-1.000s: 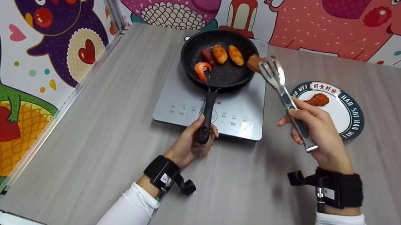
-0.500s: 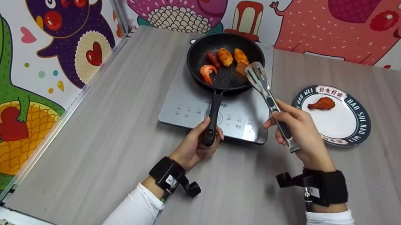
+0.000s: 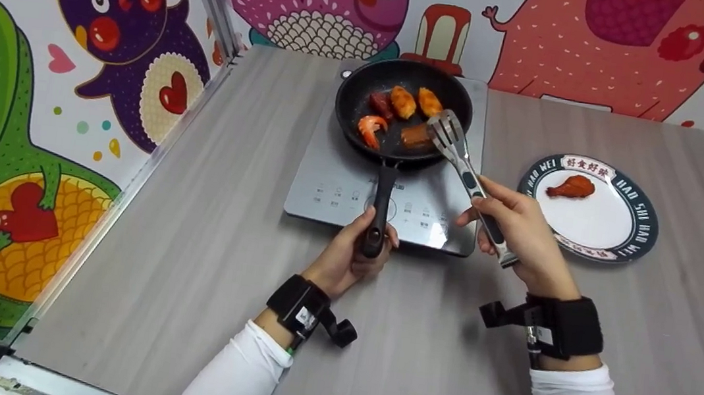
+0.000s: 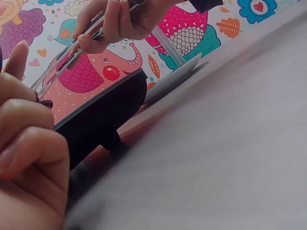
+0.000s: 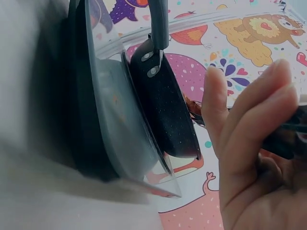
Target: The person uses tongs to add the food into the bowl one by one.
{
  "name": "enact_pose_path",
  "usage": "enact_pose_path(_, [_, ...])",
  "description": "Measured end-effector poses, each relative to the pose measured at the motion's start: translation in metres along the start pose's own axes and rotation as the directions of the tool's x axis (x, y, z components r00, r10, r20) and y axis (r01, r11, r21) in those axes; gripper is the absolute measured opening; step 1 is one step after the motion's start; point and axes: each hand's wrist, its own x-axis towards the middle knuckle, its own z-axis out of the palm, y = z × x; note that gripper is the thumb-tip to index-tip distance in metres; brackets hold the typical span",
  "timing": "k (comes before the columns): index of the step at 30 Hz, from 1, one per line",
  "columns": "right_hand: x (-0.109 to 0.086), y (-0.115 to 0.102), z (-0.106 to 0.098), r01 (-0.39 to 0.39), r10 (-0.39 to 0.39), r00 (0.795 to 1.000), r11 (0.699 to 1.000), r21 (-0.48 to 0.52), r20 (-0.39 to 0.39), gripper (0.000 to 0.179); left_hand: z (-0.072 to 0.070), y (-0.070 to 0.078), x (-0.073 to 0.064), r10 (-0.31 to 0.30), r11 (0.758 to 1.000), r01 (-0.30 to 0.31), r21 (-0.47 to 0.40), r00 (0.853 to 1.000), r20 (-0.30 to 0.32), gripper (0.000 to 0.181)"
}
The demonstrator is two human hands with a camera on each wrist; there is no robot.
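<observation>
My left hand point(image 3: 348, 260) grips the black handle point(image 3: 382, 194) of a frying pan point(image 3: 354, 92). In the pan lie a shrimp point(image 3: 371, 131), a dark red piece point(image 3: 380, 104), and two golden-orange pieces point(image 3: 403, 102). My right hand point(image 3: 523, 237) holds metal tongs point(image 3: 470, 179) slanting over the pan's right rim. Their slotted tips meet a flat brown piece of food point(image 3: 416, 136) inside the pan; whether they still pinch it cannot be told. In the right wrist view, the pan point(image 5: 165, 105) hides most of the food, and the right hand's point(image 5: 259, 139) fingers curl round the tongs.
Under the pan is a silver induction cooktop point(image 3: 321, 174) with touch marks. A white plate point(image 3: 594, 222) with a dark lettered rim stands to the right, bearing a chicken drumstick point(image 3: 571, 187). Cartoon-printed walls point(image 3: 555, 42) bound the table at the back and left.
The tongs have carried the brown piece from over the pan's right edge leftward and down into the pan. My left hand keeps its grip on the handle. The head view has shifted slightly.
</observation>
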Motion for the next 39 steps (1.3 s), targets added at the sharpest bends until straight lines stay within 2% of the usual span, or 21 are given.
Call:
enact_pose_path(3, [0.007,-0.003,0.002,-0.015,0.016,1.000,0.999,-0.033,0.022,0.053,0.000,-0.001,0.000,0.001,1.000,-0.001,-0.005,1.000,-0.001,0.051])
enact_pose_path(7, [0.019,-0.013,0.001,-0.049,0.056,0.997,0.989,-0.140,0.048,0.050,0.000,-0.001,0.000,0.020,1.000,-0.020,0.001,1.000,0.004,0.050])
enact_pose_path(10, [0.028,-0.023,-0.003,-0.093,0.109,0.992,0.969,-0.228,0.059,0.048,0.000,-0.001,0.000,0.034,0.999,-0.035,0.012,0.999,0.012,0.050])
enact_pose_path(15, [0.041,-0.039,-0.009,-0.189,0.216,0.974,0.944,-0.270,0.072,0.046,0.000,-0.003,0.001,0.049,0.999,-0.049,0.021,0.998,0.030,0.050])
enact_pose_path(21, [0.058,-0.052,-0.010,-0.216,0.273,0.956,0.904,-0.368,0.110,0.046,0.000,-0.002,0.002,0.054,0.998,-0.055,0.022,0.998,0.023,0.051])
enact_pose_path(25, [0.067,-0.058,-0.009,-0.241,0.310,0.941,0.898,-0.368,0.140,0.046,-0.001,-0.002,0.001,0.058,0.998,-0.058,0.028,0.998,0.018,0.051])
enact_pose_path(29, [0.074,-0.062,-0.006,-0.256,0.328,0.934,0.891,-0.374,0.140,0.048,-0.001,-0.001,0.001,0.060,0.998,-0.060,0.027,0.998,0.019,0.050])
enact_pose_path(34, [0.078,-0.063,-0.003,-0.261,0.334,0.935,0.879,-0.399,0.124,0.049,-0.001,-0.001,0.001,0.058,0.998,-0.058,0.030,0.998,0.013,0.050])
enact_pose_path(39, [0.081,-0.063,-0.004,-0.259,0.332,0.934,0.883,-0.391,0.132,0.051,0.000,-0.001,0.002,0.052,0.998,-0.052,0.033,0.999,0.008,0.050])
